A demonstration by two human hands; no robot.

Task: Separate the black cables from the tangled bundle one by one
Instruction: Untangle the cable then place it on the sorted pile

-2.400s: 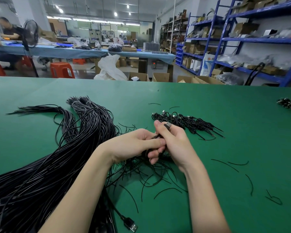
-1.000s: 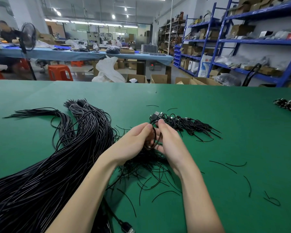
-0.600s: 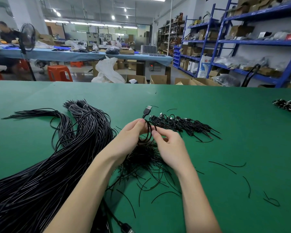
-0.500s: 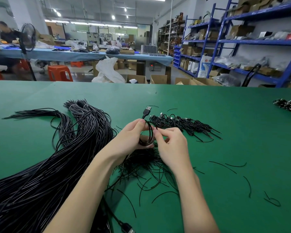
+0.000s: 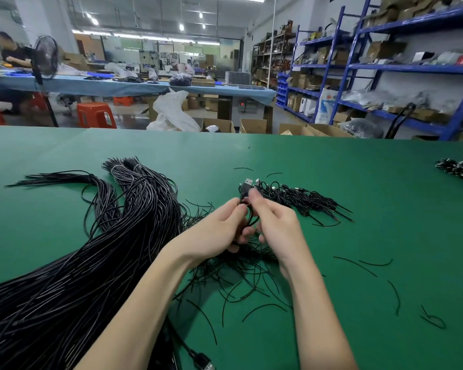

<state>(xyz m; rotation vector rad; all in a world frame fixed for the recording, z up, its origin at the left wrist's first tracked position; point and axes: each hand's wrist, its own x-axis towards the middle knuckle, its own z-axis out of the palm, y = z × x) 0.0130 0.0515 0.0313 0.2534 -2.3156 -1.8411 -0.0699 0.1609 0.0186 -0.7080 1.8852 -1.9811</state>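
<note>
A big bundle of long black cables (image 5: 96, 263) runs from the lower left up to the table's middle. Both hands meet just right of it, above a scatter of short wire pieces. My left hand (image 5: 217, 231) pinches a coiled black cable (image 5: 250, 217) whose USB plug (image 5: 247, 182) sticks up past the fingertips. On the other side of the coil my right hand (image 5: 275, 222) holds the same cable, its fingertips blurred. A small pile of coiled cables with plugs (image 5: 302, 198) lies on the green table (image 5: 358, 236) just beyond the hands.
Loose black wire offcuts (image 5: 369, 265) lie scattered to the right and under my wrists. Another cable heap (image 5: 460, 169) sits at the far right edge. A USB plug (image 5: 203, 361) lies near the bottom edge. Beyond the table stand blue shelves, boxes and another workbench.
The hands shifted slightly forward with the coil; my right hand's fingers moved up toward the plug end, blurred by motion. Earlier my hands lifted the cable off the scatter and the plug came free above the fingers.
</note>
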